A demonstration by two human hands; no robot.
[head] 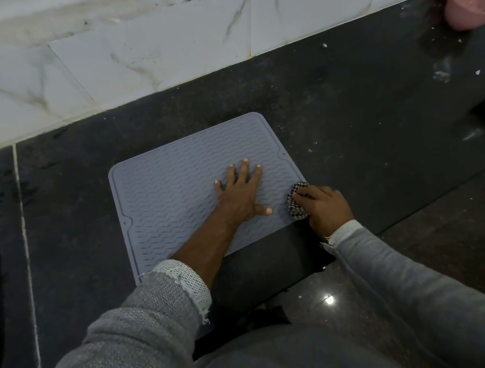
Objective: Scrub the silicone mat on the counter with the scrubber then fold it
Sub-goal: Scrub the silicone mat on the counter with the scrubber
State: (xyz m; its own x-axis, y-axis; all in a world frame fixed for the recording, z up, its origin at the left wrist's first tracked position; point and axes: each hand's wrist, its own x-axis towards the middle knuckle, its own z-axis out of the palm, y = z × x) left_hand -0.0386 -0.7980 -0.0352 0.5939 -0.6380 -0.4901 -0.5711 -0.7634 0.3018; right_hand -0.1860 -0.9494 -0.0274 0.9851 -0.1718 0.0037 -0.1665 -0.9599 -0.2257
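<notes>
My flat left hand [240, 194] pins the mat [178, 194]; my right hand [326, 209] grips the scrubber [296, 205] at its 4 o'clock edge, so next I should scrub toward 10.

A dark stone worktop [346, 111] meets a white marble-veined tiled wall [138, 55]; glossy speckled floor [360, 290] reflects a light.

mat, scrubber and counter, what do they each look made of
Mat: looks like soft silicone or rubber, matte grey-blue, with moulded wavy ridges and a raised rim.
Scrubber: seems a woven mesh or cloth pad, black-and-white checked and bunched under the right hand; the fibre cannot be told.
Counter: probably dark stone such as granite, dull and speckled with white flecks.
</notes>
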